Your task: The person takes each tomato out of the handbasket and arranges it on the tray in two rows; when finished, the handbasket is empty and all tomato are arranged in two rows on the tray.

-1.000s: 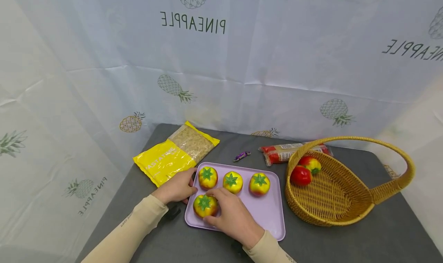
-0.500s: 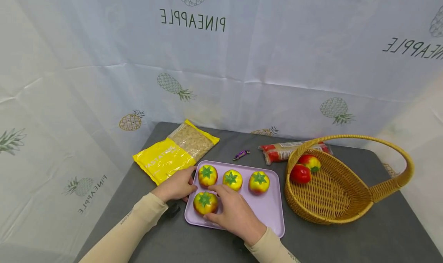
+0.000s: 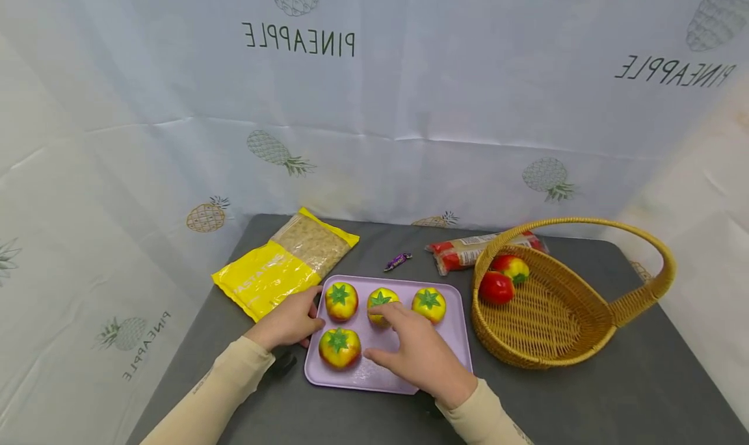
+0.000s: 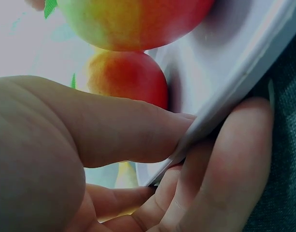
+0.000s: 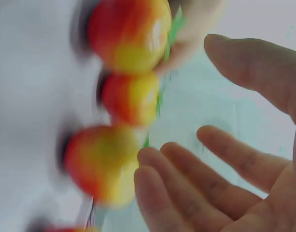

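Observation:
A lilac tray (image 3: pixel 374 375) bears several red-and-yellow round toy fruits with green star-shaped leaves: a front-left fruit (image 3: pixel 339 349), a back-left fruit (image 3: pixel 341 302), a middle fruit (image 3: pixel 381 296) and a right fruit (image 3: pixel 429 304). My left hand (image 3: pixel 287 321) grips the tray's left edge; in the left wrist view the thumb (image 4: pixel 138 130) lies over the rim and the fingers curl beneath it. Over the tray, my right hand (image 3: pixel 418 350) holds nothing, its thumb apart from its fingers (image 5: pixel 186 193). It is just right of the front-left fruit and partly overlaps the middle one.
A wicker basket (image 3: pixel 544 347) with a tall handle stands right of the tray, holding two red toy peppers (image 3: pixel 497 288). Behind it lies a red-and-clear packet (image 3: pixel 462 253). A yellow pasta bag (image 3: pixel 269 276) lies at the left, and a purple wrapped candy (image 3: pixel 398 261) behind the tray.
My right hand has let go of the front-left fruit and moved a little to the right, its fingers spreading. The left hand stays on the tray's edge. The head view has shifted slightly.

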Demonstrator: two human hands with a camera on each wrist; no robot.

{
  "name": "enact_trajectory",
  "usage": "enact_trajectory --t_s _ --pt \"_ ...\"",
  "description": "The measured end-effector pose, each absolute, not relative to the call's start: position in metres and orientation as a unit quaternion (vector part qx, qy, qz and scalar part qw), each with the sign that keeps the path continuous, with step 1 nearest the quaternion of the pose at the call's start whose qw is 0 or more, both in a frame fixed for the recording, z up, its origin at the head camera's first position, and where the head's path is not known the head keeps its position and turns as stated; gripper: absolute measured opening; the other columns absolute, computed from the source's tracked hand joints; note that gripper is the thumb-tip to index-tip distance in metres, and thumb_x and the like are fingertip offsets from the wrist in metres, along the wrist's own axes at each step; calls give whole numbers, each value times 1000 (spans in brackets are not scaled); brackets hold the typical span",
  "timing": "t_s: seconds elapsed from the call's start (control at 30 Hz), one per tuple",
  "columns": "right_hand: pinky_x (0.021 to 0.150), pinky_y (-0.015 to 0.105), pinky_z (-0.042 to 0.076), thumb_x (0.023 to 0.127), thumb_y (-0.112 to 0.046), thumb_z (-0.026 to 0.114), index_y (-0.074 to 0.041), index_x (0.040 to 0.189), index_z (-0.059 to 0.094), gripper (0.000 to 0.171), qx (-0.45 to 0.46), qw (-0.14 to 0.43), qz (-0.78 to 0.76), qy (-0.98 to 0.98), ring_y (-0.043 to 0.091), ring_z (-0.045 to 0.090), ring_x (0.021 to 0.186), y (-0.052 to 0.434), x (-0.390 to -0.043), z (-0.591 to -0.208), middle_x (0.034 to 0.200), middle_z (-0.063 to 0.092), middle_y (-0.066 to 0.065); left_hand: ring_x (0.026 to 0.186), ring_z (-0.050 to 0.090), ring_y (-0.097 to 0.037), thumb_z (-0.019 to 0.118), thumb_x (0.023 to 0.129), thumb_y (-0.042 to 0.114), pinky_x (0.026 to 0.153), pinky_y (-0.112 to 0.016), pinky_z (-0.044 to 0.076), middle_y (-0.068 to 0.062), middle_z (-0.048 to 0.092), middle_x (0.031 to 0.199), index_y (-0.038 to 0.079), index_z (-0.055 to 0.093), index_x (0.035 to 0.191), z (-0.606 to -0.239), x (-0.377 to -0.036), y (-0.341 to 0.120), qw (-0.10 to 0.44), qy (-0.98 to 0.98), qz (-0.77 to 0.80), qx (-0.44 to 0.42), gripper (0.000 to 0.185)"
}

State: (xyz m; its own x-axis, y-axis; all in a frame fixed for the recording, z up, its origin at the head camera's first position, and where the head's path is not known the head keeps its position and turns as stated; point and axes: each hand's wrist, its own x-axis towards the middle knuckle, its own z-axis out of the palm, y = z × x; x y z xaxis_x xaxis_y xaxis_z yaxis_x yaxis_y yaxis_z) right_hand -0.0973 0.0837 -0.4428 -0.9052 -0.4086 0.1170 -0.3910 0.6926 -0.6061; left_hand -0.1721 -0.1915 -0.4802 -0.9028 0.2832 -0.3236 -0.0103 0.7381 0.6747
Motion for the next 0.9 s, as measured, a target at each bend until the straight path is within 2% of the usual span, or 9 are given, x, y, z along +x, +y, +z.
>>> enact_trajectory --t_s 0.27,0.4,0.7,0.9 --pt "95 42 66 83 -28 96 -23 137 69 60 -143 -30 -292 945 18 73 111 151 -86 -418 128 74 -3 63 65 -22 82 95 16 56 -29 60 -9 61 94 6 43 162 -479 -173 -189 212 910 349 73 78" --pt "93 45 67 82 -26 96 -20 138 69 63 -120 -56 -267 955 21 73 112 187 -82 -404 130 74 2 65 65 -22 82 95 15 57 -29 61 -10 61 95 6 43 162 -480 -173 -189 212 910 349 67 78" --pt "96 58 63 88 -29 92 -14 141 67 61 -89 -79 -258 959 34 76 111 259 -92 -383 132 74 13 68 64 -23 82 95 14 58 -30 62 -11 60 97 5 42 163 -482 -174 -191 213 908 355 70 79" --pt "100 63 60 94 -28 86 -11 148 62 61 -64 -46 -252 964 42 71 120 296 -115 -383 143 68 18 66 64 -23 82 95 14 57 -30 62 -11 60 97 5 43 162 -481 -173 -191 212 908 355 70 78"
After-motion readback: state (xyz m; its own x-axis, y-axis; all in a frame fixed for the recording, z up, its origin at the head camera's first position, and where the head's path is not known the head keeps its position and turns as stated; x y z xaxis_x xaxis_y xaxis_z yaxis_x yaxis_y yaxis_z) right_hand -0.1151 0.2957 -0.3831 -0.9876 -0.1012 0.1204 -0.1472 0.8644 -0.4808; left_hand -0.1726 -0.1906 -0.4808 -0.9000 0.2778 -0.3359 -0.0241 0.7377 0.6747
